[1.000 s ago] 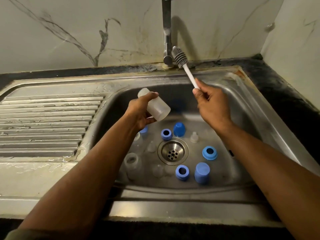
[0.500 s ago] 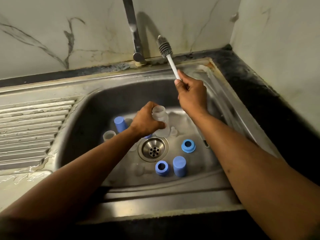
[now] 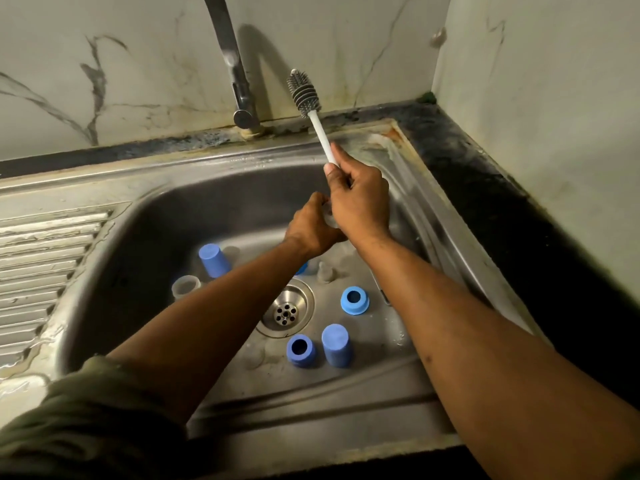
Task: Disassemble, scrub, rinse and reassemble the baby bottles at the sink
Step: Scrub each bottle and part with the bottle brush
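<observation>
Right hand (image 3: 360, 199) gripping brush (image 3: 313, 109), left hand (image 3: 311, 230) clutching bottle (image 3: 329, 216), over sink (image 3: 426, 216).

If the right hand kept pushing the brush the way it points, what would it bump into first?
Probably the marble wall behind the sink. The right hand aims the bottle brush up and away, just right of the tap. Depth is hard to judge, so it might graze the tap.

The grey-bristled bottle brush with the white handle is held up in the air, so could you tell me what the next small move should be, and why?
Probably tip the grey-bristled bottle brush with the white handle down into the clear plastic bottle. The right hand grips the handle with the bristles pointing up, clear of everything, while the left hand holds the bottle just below it, largely hidden.
</observation>
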